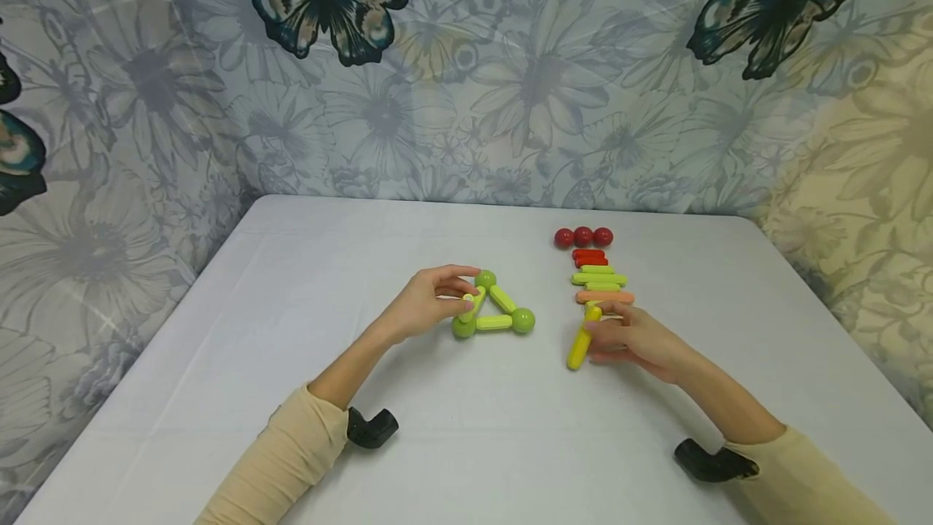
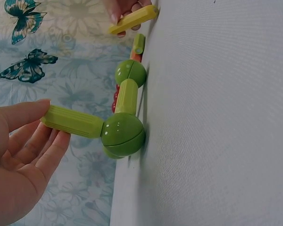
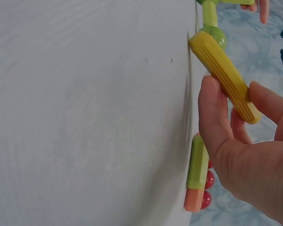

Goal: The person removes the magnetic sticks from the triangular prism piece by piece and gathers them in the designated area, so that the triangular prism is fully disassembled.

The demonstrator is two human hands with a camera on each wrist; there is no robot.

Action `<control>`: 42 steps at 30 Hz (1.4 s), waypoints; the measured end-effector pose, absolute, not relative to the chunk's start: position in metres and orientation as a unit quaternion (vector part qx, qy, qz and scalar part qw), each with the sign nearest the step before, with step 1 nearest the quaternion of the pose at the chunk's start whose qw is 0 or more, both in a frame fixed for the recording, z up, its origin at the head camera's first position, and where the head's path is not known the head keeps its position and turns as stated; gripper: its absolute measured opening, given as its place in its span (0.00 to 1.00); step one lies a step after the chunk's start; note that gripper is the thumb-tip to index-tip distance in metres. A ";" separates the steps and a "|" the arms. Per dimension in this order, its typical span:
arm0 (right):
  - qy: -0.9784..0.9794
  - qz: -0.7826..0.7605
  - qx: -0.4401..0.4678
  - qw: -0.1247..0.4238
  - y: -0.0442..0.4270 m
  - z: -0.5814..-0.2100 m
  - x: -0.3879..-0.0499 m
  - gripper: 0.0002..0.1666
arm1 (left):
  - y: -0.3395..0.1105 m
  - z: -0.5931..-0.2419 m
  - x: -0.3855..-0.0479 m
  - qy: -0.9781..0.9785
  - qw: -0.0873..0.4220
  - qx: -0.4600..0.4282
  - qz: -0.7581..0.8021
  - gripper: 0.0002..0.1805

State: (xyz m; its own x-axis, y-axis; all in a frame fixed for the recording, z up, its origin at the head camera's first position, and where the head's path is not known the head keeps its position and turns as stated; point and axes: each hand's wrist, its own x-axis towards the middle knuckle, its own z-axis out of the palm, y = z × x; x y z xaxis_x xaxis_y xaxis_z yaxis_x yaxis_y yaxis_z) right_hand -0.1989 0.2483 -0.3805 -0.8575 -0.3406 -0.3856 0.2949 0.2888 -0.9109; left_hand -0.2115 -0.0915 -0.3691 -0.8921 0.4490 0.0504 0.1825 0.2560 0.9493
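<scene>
Left hand (image 1: pixel 430 303): pinches a light-green rod (image 2: pixel 74 121), touching the near-left ball (image 1: pixel 464 327) of a green triangle (image 1: pixel 494 322) (three balls, three rods). Right hand (image 1: pixel 641 340), well apart: pinches a tilted yellow rod (image 1: pixel 580 342), right of the triangle. Far right: three red balls (image 1: pixel 583 236).

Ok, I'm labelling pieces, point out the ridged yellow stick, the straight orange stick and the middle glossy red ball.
Ridged yellow stick (image 3: pixel 224 70): right wrist view, middle of its length.
Straight orange stick (image 1: pixel 606 296): head view, its middle.
Middle glossy red ball (image 1: pixel 583 236): head view, its centre.
</scene>
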 end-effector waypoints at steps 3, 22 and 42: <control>0.747 -0.607 -0.010 0.271 0.254 -0.381 -0.197 0.33 | -0.091 -0.369 -0.212 0.784 0.114 0.202 0.576 0.28; 0.654 -0.696 0.125 0.268 0.277 -0.382 -0.195 0.20 | -0.092 -0.370 -0.213 0.783 0.113 0.200 0.578 0.27; 0.617 -0.732 0.194 0.216 0.280 -0.386 -0.200 0.19 | -0.091 -0.369 -0.212 0.784 0.113 0.203 0.576 0.27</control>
State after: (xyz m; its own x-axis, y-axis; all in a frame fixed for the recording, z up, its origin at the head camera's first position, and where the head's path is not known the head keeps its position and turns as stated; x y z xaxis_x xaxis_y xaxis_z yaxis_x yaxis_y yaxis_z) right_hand -0.1996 0.2796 -0.3860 -0.8321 -0.0768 -0.5493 0.5544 -0.1460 -0.8194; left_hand -0.2118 -0.0908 -0.3688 -0.8924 0.4478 0.0558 0.1874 0.2552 0.9486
